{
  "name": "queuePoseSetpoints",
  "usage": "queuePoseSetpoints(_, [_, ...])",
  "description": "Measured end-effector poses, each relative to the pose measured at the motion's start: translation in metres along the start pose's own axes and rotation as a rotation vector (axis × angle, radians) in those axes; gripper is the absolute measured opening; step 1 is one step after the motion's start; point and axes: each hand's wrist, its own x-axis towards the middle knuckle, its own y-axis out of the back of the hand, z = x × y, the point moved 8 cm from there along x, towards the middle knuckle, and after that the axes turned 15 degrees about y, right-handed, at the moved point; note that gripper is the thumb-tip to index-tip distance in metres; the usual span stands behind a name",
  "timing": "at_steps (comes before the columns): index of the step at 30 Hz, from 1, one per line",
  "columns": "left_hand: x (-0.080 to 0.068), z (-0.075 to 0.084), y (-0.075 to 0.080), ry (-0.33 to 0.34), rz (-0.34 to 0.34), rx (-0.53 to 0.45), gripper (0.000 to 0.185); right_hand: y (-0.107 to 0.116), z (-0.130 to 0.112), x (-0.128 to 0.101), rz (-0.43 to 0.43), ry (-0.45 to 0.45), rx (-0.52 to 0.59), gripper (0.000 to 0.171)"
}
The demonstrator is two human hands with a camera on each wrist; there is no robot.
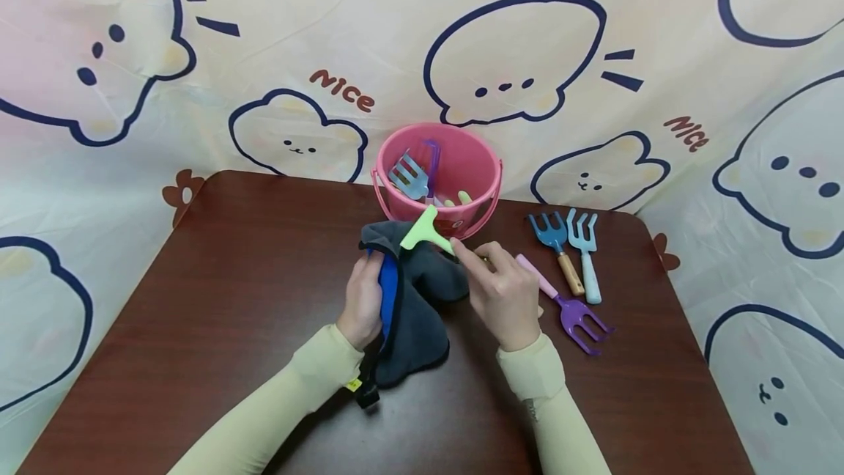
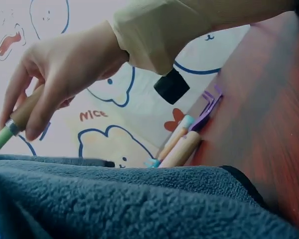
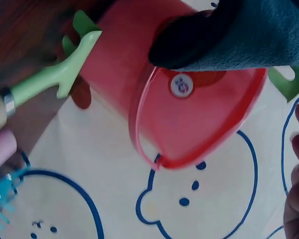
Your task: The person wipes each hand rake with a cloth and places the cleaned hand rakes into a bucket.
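Note:
My left hand point(image 1: 361, 299) holds a dark grey fleecy cloth point(image 1: 415, 336) with black edging and a blue underside; its fingers are partly hidden by the folds. My right hand point(image 1: 504, 292) pinches the wooden handle point(image 2: 30, 107) of a small green garden tool point(image 1: 425, 229). The tool's green head overlaps the cloth's upper part in the head view. Just beyond the cloth stands a pink bucket point(image 1: 484, 167), with a blue fork point(image 1: 410, 178), a purple tool point(image 1: 433, 167) and pale green pieces inside.
To the right lie a dark blue fork point(image 1: 552, 233) with a wooden handle, a light blue fork point(image 1: 583, 240) and a purple fork point(image 1: 580, 321). A green fork point(image 3: 60, 69) lies beside the bucket in the right wrist view. A patterned curtain point(image 1: 395, 35) borders the brown table point(image 1: 250, 277).

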Motion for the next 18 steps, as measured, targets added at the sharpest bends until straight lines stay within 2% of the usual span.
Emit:
queuePoseSetpoints(2, [0.0,-0.001,-0.004,0.013,-0.048,-0.053,0.056,-0.002,-0.003,0.001,-0.002,-0.006,-0.002,0.049])
queuePoseSetpoints(6, [0.003,0.005,-0.012,0.021,-0.222,-0.175,0.058,-0.014,-0.012,0.003,-0.072,0.016,0.067,0.052])
queuePoseSetpoints(8, [0.006,0.009,-0.01,0.033,-0.248,-0.198,0.054,-0.021,-0.017,0.003,-0.134,0.03,0.123,0.057])
queuePoseSetpoints(11, [0.011,0.014,-0.003,0.038,-0.226,-0.158,0.049,-0.031,-0.02,0.001,-0.218,0.015,0.219,0.062])
queuePoseSetpoints(14, [0.014,0.016,0.001,0.023,-0.207,-0.073,0.048,-0.037,-0.016,-0.003,-0.271,-0.046,0.344,0.062])
queuePoseSetpoints(16, [0.014,0.017,-0.002,-0.004,-0.228,0.0,0.048,-0.04,-0.008,-0.007,-0.287,-0.129,0.45,0.058])
queuePoseSetpoints(18, [0.012,0.016,-0.009,-0.031,-0.273,0.106,0.05,-0.042,0.003,-0.011,-0.271,-0.262,0.574,0.047])
